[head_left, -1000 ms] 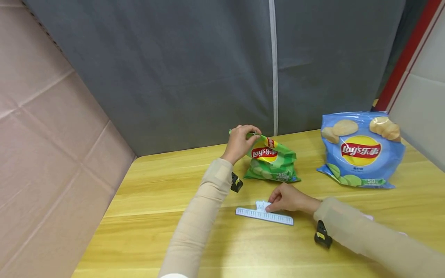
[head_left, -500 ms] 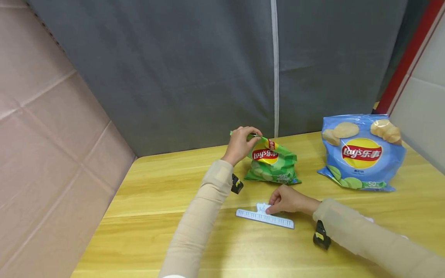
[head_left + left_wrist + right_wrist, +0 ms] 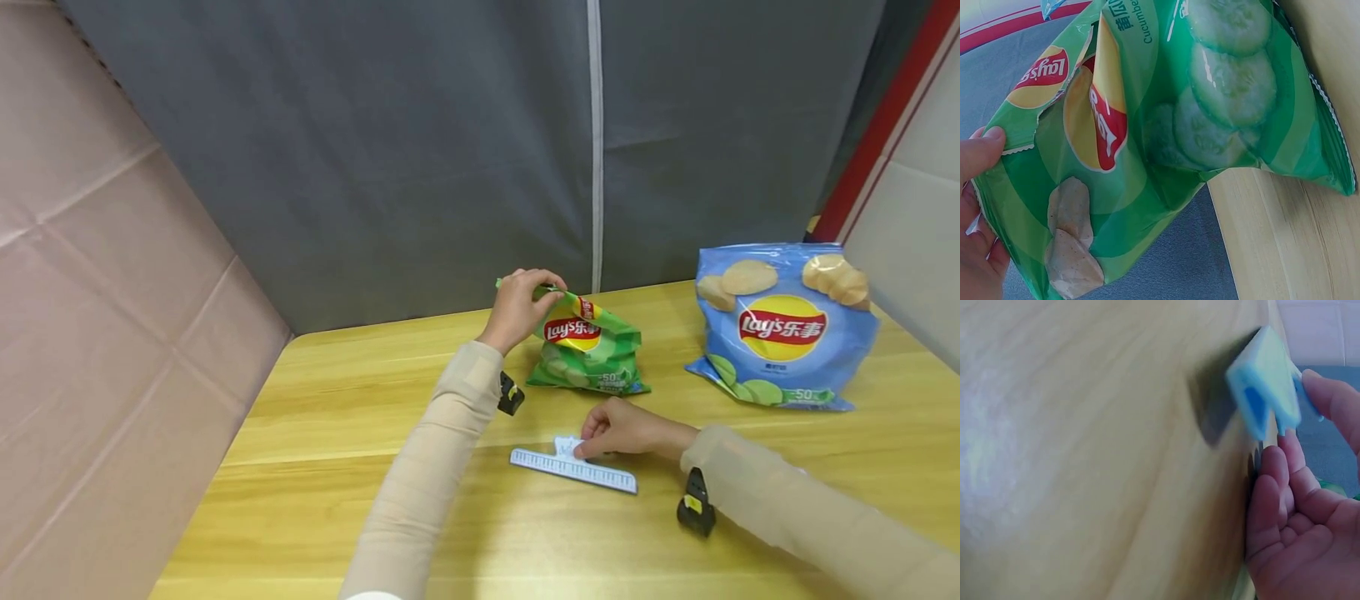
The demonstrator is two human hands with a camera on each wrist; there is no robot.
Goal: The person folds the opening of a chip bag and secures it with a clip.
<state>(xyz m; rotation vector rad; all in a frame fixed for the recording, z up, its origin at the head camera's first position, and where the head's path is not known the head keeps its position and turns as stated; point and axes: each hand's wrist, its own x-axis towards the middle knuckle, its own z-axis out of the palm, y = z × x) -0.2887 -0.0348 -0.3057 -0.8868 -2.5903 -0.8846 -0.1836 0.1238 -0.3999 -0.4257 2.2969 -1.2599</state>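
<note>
Left hand (image 3: 516,312): grips green chip bag (image 3: 596,354) near its top, on counter (image 3: 352,400).
Right hand (image 3: 624,429): pinches blue clip (image 3: 573,469), nearer the wearer.
Bag: torn open; clip not yet attached.

Green crisp bag (image 3: 588,358), blue crisp bag (image 3: 783,333), pale blue piano-patterned clip (image 3: 573,470)

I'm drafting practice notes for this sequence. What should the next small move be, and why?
Probably bring the light-blue clip up toward the top of the green chip bag. The right hand pinches the clip's tab, the left hand holds the bag by its top, and the clip is in front of the bag, apart from it.
</note>
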